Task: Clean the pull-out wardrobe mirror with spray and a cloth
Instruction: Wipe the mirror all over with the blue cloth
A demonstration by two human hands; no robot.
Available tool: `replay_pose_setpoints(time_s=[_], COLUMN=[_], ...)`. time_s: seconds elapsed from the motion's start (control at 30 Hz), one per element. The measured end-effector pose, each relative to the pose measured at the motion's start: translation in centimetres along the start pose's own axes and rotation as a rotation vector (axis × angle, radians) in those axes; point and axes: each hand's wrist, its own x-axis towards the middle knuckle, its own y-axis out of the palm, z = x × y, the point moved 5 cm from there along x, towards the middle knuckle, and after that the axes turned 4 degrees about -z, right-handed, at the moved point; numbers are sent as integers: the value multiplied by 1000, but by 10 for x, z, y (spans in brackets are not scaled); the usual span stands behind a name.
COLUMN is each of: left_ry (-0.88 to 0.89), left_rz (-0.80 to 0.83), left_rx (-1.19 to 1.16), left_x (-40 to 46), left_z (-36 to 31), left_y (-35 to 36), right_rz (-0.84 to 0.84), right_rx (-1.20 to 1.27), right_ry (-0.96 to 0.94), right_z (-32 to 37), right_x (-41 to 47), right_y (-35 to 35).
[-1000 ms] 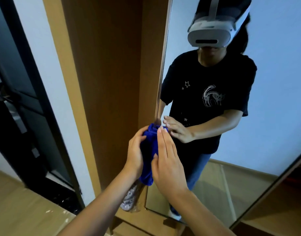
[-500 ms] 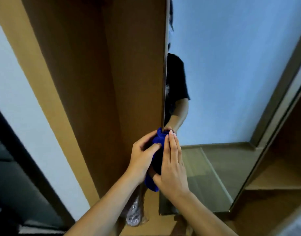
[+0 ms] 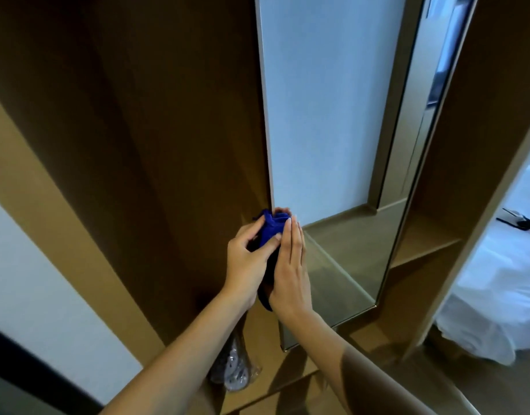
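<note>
The mirror [image 3: 332, 145] is smooth, glossy glass, edged by a thin strip [image 3: 262, 100] with a pale satin sheen, possibly metal. The cloth [image 3: 269, 224] is soft blue fabric with a matt, slightly fuzzy nap, bunched into folds. The wardrobe panel [image 3: 138, 130] at 9 o'clock of the mirror is brown wood-look board, smooth and matt; the shelf [image 3: 422, 241] at 3 o'clock has the same finish. A crinkled, shiny clear plastic wrapper [image 3: 236, 372] lies at 6 o'clock. The bedding [image 3: 497, 295] is matt white fabric, softly creased.
</note>
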Motion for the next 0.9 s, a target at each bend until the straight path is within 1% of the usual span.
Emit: replay_pose_setpoints(time_s=[0.1, 0.13, 0.2, 0.27, 0.33, 0.43, 0.5, 0.57, 0.7, 0.8, 0.9], left_ry=[-7, 8, 103, 190, 189, 121, 128, 141, 153, 180, 214], left_rz=[95, 131, 154, 119, 95, 166, 219, 287, 392, 411, 403], left_rx=[-2, 36, 239, 394, 351, 165, 124, 99, 51, 80, 111], left_x=[1, 2, 6, 10, 14, 21, 27, 31, 32, 34, 35], left_z=[3, 6, 13, 19, 24, 32, 34, 34, 36, 37, 39], left_y=[-3, -5, -11, -17, -20, -16, -13, -11, -8, -6, -6], right_rz=[-32, -48, -89, -132, -163, -205, -267, -322, -379, -455, -523], right_rx=[45, 42, 28, 46, 54, -61, -142, -199, -285, -372, -345], right_ry=[-29, -33, -20, -4, -15, -4, 41, 73, 167, 179, 132], right_z=[-1, -2, -4, -4, -3, -4, -4, -4, -5, -4, -3], right_x=[0, 1, 1, 1, 1, 2, 1, -2, -2, -1, -1], right_y=[2, 4, 7, 8, 7, 7, 10, 18, 32, 33, 32])
